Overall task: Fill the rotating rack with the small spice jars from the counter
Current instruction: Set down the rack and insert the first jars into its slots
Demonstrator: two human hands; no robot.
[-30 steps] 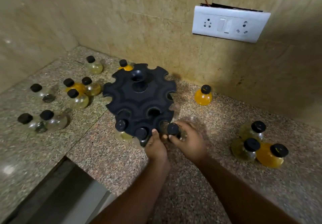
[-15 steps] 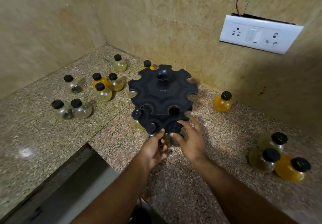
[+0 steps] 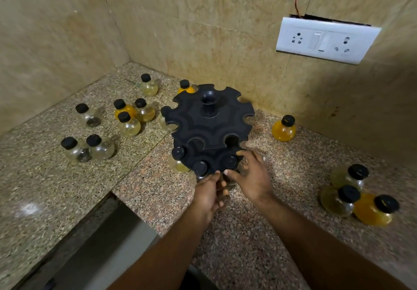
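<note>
Far left on the granite counter (image 3: 56, 188): two clear jars (image 3: 86, 148) side by side, black caps. Behind them one clear jar (image 3: 88, 115) alone. Next right, a cluster of three yellowish jars (image 3: 130, 116), touching; one pale jar (image 3: 148, 85) farther back near the wall corner.

Centre: black rotating rack (image 3: 209, 122), two tiers of notched slots. Lower tier, near side, carries three capped jars (image 3: 200, 166); another jar hangs in a slot at the rack's left edge. An orange jar (image 3: 186, 86) stands behind the rack.

Left hand (image 3: 208, 194): fingers curled under the rack's near edge; grip contents cannot be made out. Right hand (image 3: 253, 178): fingers spread wide over the front slot, touching the rack rim.

Right of rack: single orange jar (image 3: 284, 128) near the wall. Far right: three jars (image 3: 356, 197) bunched together.
</note>
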